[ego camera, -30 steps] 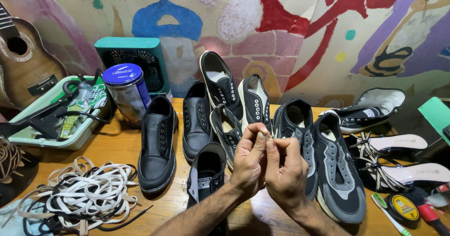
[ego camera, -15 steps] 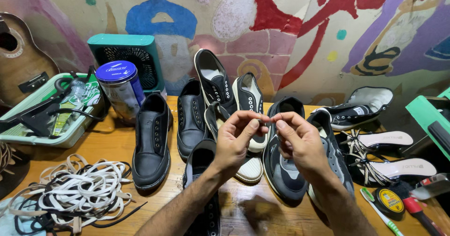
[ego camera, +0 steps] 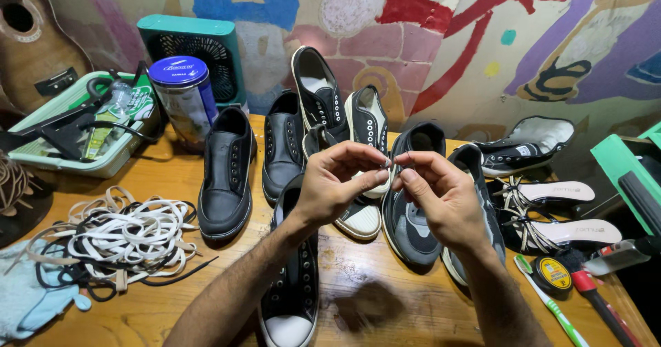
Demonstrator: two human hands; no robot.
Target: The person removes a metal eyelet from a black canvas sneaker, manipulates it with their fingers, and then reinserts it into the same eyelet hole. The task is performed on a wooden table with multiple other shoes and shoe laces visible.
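Note:
My left hand (ego camera: 337, 185) and my right hand (ego camera: 441, 199) meet above the wooden table (ego camera: 385, 299), fingertips pinched together on a small thin dark item (ego camera: 396, 160); what it is cannot be made out. Under my left forearm lies a black sneaker with a white toe cap (ego camera: 292, 306). Below my right hand stands a pair of grey sneakers (ego camera: 410, 230). A black-and-white canvas shoe (ego camera: 368, 123) sits just behind my hands, and its toe shows beneath them.
Two black leather shoes (ego camera: 226, 182) stand at the left centre. A pile of white and black laces (ego camera: 124, 233) lies left, beside a blue cloth (ego camera: 27, 299). Behind are a blue-lidded jar (ego camera: 182, 99), a green tray (ego camera: 41, 158) and a teal fan (ego camera: 193, 44). Sandals (ego camera: 551, 216), a polish tin (ego camera: 553, 275) and a toothbrush (ego camera: 551, 306) lie right.
My hands have risen and come slightly apart, now pinching at the fingertips rather than pressed together. The view has shifted a little to the right.

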